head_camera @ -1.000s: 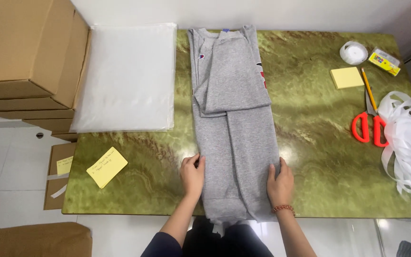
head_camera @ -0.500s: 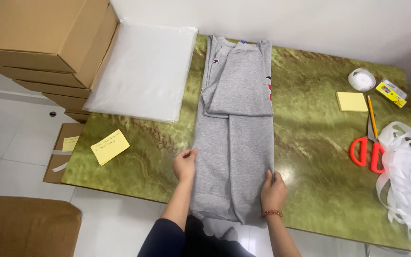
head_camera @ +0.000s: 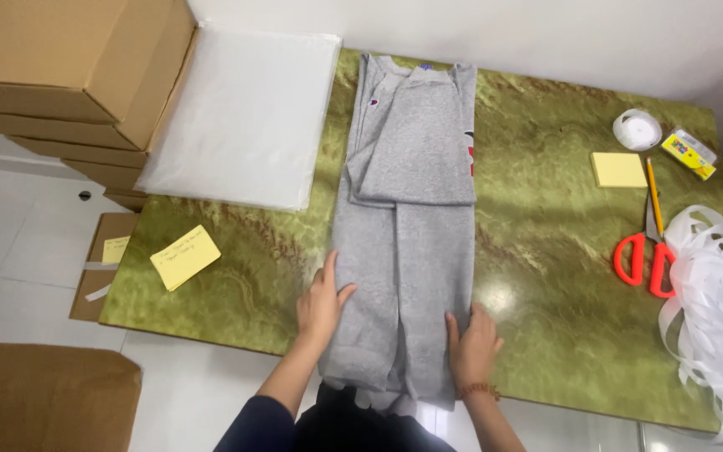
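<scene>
A grey sweatshirt (head_camera: 407,209) lies lengthwise on the green marbled table (head_camera: 546,251), folded into a long narrow strip with its sleeves laid across the chest. The hem hangs a little over the near edge. My left hand (head_camera: 321,303) rests flat on the strip's left edge, fingers spread. On the right edge, near the hem, my right hand (head_camera: 472,345) presses down, a bead bracelet at its wrist. Neither hand grips the cloth.
A stack of clear plastic bags (head_camera: 248,117) lies at the table's far left, beside cardboard boxes (head_camera: 69,67). A yellow note (head_camera: 184,256) sits front left. At the right are a yellow pad (head_camera: 618,169), pencil (head_camera: 654,197), red scissors (head_camera: 648,255), tape roll (head_camera: 638,128) and white strips (head_camera: 717,293).
The view has shifted and tilted, so the table appears turned. Both hands stay on the lower edges of the grey sweatshirt, slightly nearer the hem.
</scene>
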